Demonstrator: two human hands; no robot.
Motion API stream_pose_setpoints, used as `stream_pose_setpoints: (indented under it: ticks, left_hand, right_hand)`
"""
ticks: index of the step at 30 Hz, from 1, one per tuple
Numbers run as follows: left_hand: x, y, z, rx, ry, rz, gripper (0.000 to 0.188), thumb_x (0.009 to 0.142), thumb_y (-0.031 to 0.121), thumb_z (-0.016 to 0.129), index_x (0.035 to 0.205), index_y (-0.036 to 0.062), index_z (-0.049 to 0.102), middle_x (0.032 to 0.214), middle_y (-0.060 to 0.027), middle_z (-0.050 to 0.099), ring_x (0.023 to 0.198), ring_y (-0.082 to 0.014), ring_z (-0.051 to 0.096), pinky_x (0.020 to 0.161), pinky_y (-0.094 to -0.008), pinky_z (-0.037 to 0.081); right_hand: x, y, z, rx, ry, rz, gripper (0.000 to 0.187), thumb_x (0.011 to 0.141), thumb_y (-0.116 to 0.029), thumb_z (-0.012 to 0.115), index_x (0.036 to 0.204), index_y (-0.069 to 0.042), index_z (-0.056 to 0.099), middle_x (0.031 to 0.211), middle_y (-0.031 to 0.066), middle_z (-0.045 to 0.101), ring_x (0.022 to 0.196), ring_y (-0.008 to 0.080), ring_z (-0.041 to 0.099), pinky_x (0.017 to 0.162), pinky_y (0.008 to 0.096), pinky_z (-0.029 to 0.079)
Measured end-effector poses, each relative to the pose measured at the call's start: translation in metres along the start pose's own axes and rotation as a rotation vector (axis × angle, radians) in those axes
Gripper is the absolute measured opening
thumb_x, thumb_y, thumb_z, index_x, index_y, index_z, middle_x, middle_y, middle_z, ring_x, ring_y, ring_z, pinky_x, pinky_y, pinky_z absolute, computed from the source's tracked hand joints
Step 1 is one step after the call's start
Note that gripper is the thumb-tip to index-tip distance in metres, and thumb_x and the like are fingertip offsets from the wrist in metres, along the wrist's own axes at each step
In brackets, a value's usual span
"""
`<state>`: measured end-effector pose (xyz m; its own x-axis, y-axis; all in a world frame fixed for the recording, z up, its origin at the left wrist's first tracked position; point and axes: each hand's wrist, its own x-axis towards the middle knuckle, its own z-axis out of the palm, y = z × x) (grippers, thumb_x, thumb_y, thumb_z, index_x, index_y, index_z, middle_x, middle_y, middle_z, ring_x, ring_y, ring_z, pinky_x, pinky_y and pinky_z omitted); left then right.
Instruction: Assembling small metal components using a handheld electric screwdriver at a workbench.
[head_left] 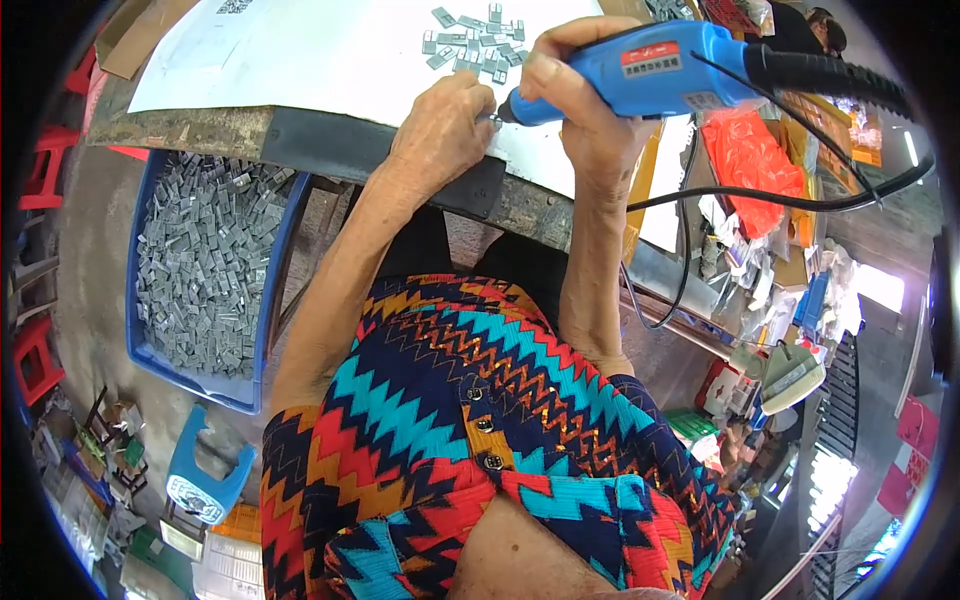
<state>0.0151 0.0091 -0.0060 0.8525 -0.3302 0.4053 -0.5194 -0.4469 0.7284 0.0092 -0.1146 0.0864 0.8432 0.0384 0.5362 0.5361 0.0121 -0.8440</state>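
My right hand (595, 110) is wrapped round a blue electric screwdriver (655, 68), held nearly level with its tip pointing left. That tip meets the fingertips of my left hand (447, 130), which are pinched together at the table's near edge. Whatever the left fingers hold is small and mostly hidden behind them. Just beyond both hands, several small grey rectangular parts (472, 40) lie loosely grouped on a white sheet (310, 65) covering the table.
Left of the table, a blue bin (262, 330) holds a heap of similar grey parts. The screwdriver's black cable (745, 200) loops on the right. Beyond it are a red plastic bag (750, 165) and clutter. A blue stool (205, 470) stands at lower left.
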Motion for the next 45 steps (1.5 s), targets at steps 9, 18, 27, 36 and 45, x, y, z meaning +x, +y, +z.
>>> stream_pose_setpoints:
  ticks: [9, 18, 27, 36, 45]
  left_hand:
    - [-0.001, 0.003, 0.000, 0.017, 0.029, 0.016, 0.010, 0.068, 0.004, 0.062, 0.075, -0.0020, 0.058, 0.077, -0.0152, 0.054, 0.079, -0.0316, 0.055, 0.073, -0.0394, 0.046]
    - [0.001, 0.007, -0.002, 0.075, -0.025, -0.003, 0.009, 0.068, 0.004, 0.061, 0.075, -0.0026, 0.057, 0.077, -0.0150, 0.054, 0.077, -0.0310, 0.055, 0.072, -0.0380, 0.046]
    - [-0.003, 0.003, -0.003, 0.098, 0.014, 0.038, 0.013, 0.070, 0.006, 0.062, 0.077, -0.0026, 0.054, 0.075, -0.0128, 0.054, 0.071, -0.0275, 0.054, 0.064, -0.0351, 0.044]
    - [-0.006, -0.007, -0.029, 0.239, 0.065, -0.029, 0.013, 0.073, 0.007, 0.062, 0.081, -0.0033, 0.057, 0.080, -0.0139, 0.057, 0.070, -0.0258, 0.058, 0.062, -0.0332, 0.047]
    - [-0.007, -0.025, -0.053, 0.362, 0.254, -0.032, 0.015, 0.071, 0.001, 0.058, 0.085, -0.0018, 0.056, 0.083, -0.0156, 0.055, 0.077, -0.0303, 0.055, 0.069, -0.0387, 0.045]
  right_hand:
    - [-0.007, -0.001, -0.004, 0.082, 0.020, -0.021, 0.021, 0.067, 0.002, 0.063, 0.087, 0.003, 0.054, 0.069, 0.0105, 0.058, 0.058, 0.0152, 0.058, 0.055, 0.0262, 0.049]
    - [0.010, -0.014, -0.010, 0.322, -0.108, -0.156, 0.026, 0.073, 0.004, 0.049, 0.099, 0.005, 0.048, 0.076, 0.0182, 0.055, 0.058, 0.0211, 0.055, 0.059, 0.0376, 0.048]
    - [-0.013, -0.009, -0.028, 0.035, 0.274, -0.165, 0.021, 0.074, 0.001, 0.054, 0.094, 0.003, 0.051, 0.067, 0.0127, 0.055, 0.056, 0.0193, 0.055, 0.060, 0.0356, 0.047]
    - [-0.010, 0.005, -0.030, 0.085, 0.310, -0.125, 0.024, 0.066, -0.001, 0.067, 0.087, 0.001, 0.056, 0.068, 0.0094, 0.060, 0.058, 0.0167, 0.062, 0.054, 0.0288, 0.052]
    - [-0.016, 0.000, -0.027, 0.105, 0.365, -0.075, 0.018, 0.073, -0.001, 0.056, 0.089, 0.003, 0.053, 0.062, 0.0115, 0.054, 0.055, 0.0197, 0.055, 0.058, 0.0340, 0.047]
